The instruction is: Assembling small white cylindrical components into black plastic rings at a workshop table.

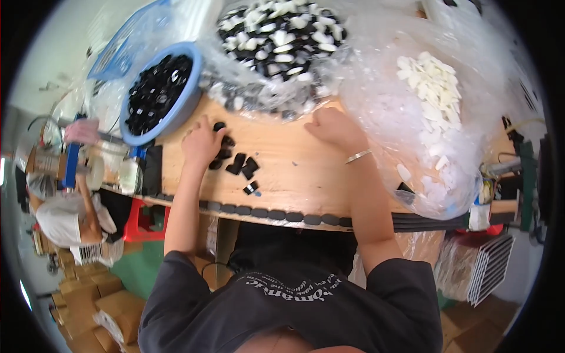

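My left hand [202, 143] rests on the wooden table [282, 159], its fingers apart. Its thumb lies against a small group of black plastic pieces [225, 154]. More loose black pieces [242, 166] lie just right of that hand, and a single one [251, 187] sits nearer to me. Farther right, my right hand [335, 126] is closed, knuckles up, beside the front edge of a clear plastic bag [282, 97]. Whatever its fingers may hold is hidden. Mixed black and white pieces [282, 41] are heaped on that bag.
At the left stands a blue basin [195, 70] full of black pieces. A clear bag [376, 112] with white oval pieces [432, 88] spreads over the right side. Dark oval pieces [259, 212] line the table's front edge. Another person [70, 217] sits at far left, near a red stool [144, 223].
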`<state>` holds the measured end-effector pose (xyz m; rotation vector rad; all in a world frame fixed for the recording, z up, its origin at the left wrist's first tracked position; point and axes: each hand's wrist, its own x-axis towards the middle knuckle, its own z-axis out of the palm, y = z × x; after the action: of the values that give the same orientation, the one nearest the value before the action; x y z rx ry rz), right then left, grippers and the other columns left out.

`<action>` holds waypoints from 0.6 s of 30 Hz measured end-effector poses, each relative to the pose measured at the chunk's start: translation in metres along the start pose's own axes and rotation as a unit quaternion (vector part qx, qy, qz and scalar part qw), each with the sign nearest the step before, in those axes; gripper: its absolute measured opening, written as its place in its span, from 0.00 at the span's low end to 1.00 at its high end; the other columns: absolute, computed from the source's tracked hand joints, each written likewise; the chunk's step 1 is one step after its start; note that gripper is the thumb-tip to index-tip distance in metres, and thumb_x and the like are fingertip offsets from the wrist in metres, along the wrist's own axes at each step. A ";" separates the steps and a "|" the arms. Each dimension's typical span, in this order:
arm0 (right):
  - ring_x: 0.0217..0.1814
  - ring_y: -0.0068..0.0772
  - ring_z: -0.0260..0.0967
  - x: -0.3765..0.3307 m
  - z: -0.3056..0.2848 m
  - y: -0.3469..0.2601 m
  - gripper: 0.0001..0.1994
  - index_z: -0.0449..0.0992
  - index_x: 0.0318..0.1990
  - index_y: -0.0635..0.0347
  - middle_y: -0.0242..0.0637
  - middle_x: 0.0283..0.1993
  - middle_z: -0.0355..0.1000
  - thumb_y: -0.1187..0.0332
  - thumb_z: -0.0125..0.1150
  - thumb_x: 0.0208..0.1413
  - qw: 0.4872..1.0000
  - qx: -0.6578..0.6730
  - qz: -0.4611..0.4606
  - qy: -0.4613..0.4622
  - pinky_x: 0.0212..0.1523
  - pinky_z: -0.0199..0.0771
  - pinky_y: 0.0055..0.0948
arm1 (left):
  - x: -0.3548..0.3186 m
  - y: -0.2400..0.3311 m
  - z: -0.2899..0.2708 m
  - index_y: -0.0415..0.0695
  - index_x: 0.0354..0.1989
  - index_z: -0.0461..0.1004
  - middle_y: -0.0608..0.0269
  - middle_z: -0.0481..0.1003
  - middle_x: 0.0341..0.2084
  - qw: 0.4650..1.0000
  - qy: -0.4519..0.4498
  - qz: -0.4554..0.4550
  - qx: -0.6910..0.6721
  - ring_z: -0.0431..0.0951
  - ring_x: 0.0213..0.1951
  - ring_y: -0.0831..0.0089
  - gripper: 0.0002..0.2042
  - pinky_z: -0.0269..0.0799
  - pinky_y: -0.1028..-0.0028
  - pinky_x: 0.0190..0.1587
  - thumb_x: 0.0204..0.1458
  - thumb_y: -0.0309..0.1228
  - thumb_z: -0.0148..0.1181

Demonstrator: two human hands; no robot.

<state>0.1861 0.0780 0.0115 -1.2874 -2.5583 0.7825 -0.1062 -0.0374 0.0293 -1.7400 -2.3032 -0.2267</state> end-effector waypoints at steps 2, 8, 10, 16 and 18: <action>0.31 0.48 0.72 -0.003 -0.003 -0.002 0.17 0.74 0.27 0.66 0.51 0.27 0.73 0.57 0.56 0.49 1.000 0.002 0.012 0.017 0.34 0.70 0.42 | 0.008 0.005 0.014 0.39 0.39 0.70 0.44 0.74 0.30 0.999 -0.029 -0.005 -0.035 0.76 0.34 0.47 0.14 0.70 0.57 0.35 0.52 0.38 0.57; 0.28 0.44 0.72 -0.014 -0.027 -0.012 0.19 0.75 0.27 0.67 0.48 0.26 0.74 0.55 0.57 0.51 0.999 0.051 -0.011 -0.014 0.32 0.72 0.37 | 0.024 -0.014 0.041 0.35 0.34 0.70 0.46 0.75 0.28 0.985 -0.078 0.037 -0.149 0.76 0.33 0.48 0.13 0.71 0.59 0.35 0.47 0.33 0.62; 0.26 0.43 0.73 -0.020 -0.044 -0.009 0.20 0.75 0.28 0.68 0.46 0.26 0.74 0.54 0.59 0.50 0.993 0.091 -0.025 -0.069 0.30 0.74 0.34 | 0.024 -0.006 0.034 0.35 0.34 0.71 0.45 0.75 0.28 0.979 -0.072 0.040 -0.185 0.76 0.32 0.49 0.12 0.71 0.59 0.35 0.47 0.31 0.62; 0.22 0.14 0.63 -0.071 -0.113 0.020 0.09 0.75 0.30 0.59 0.28 0.21 0.69 0.63 0.60 0.54 0.906 0.417 0.012 0.064 0.19 0.61 0.18 | 0.030 -0.003 0.034 0.36 0.36 0.76 0.46 0.75 0.29 0.967 -0.073 0.096 -0.224 0.76 0.32 0.52 0.09 0.71 0.63 0.36 0.46 0.24 0.59; 0.23 0.12 0.62 -0.087 -0.123 0.038 0.08 0.75 0.30 0.58 0.27 0.22 0.70 0.64 0.61 0.54 0.878 0.441 -0.037 0.181 0.21 0.60 0.16 | 0.030 0.001 0.027 0.37 0.36 0.77 0.47 0.76 0.29 0.959 -0.058 0.156 -0.227 0.76 0.32 0.51 0.09 0.70 0.63 0.36 0.45 0.21 0.56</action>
<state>0.3122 0.0743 0.1029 -0.8893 -1.5923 1.3163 -0.1155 -0.0018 0.0117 -2.3650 -2.1239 -0.6498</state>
